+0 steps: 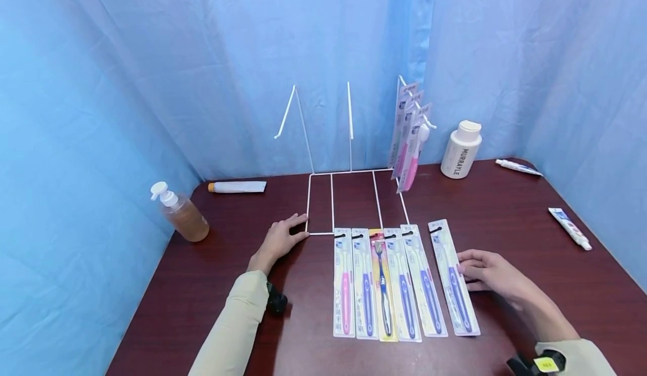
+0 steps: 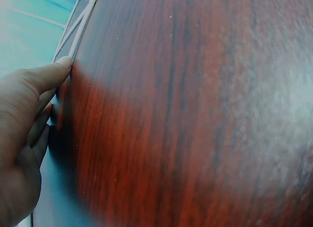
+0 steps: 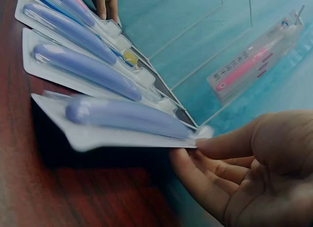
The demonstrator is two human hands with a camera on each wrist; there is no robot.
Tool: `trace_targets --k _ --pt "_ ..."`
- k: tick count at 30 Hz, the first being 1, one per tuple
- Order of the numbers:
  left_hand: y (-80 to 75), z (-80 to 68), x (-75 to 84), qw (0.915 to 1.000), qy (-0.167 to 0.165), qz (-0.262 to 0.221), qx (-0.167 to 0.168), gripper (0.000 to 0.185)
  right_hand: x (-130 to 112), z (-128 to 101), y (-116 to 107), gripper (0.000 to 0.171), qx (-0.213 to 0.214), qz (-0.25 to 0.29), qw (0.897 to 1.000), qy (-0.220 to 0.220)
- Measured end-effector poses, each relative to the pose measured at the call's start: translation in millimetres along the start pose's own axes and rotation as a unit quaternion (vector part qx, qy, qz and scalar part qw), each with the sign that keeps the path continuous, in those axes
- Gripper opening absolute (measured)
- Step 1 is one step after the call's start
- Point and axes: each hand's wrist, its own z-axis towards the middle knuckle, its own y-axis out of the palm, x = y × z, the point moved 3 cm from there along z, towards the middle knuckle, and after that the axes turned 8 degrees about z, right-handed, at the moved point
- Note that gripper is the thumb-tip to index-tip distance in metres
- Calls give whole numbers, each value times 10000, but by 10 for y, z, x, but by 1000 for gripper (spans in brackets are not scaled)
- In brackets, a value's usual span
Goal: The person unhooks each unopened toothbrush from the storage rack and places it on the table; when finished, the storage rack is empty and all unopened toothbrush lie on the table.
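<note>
Pinching the far-right toothbrush pack point(image 1: 453, 277) with the right hand point(image 1: 492, 277): thumb on top of the card edge, fingers point(image 3: 205, 183) curled just under it. In the right wrist view, that side of the pack a little off the tabletop point(image 1: 505, 207), the other side down on the wood. Purple brush inside, under a clear plastic bubble.

Lying last in a row, just beside five more packs point(image 1: 384, 286), all flat and side by side, tops close to the front of the white wire rack point(image 1: 320, 233).

Resting flat on the tabletop with the left hand point(image 1: 280, 240), fingers straight and loose, holding nothing, tips touching the front left corner of the rack.

Up on the rack's right hook, three hanging packs point(image 1: 409, 140) with pink brushes. Two other hooks bare.

Probably very light. Thin card back, likely bendy if held by one corner. Smooth bubble, likely slippery. Best to take hold at the flat card edge, or up top by the hanging hole, not on the bubble.

Also around: a pump bottle point(image 1: 179, 213) and a toothpaste tube point(image 1: 237, 186) at the left, a white bottle point(image 1: 461, 150) at the back right.
</note>
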Motion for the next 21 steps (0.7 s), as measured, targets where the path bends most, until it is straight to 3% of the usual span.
trace_targets --k 8,21 --pt "5 19 -9 10000 -12 27 -18 52 -33 60 76 40 308 -469 9983 164" --pt "11 14 -20 10000 61 18 16 52 -152 14 139 31 816 -1618 9832 223"
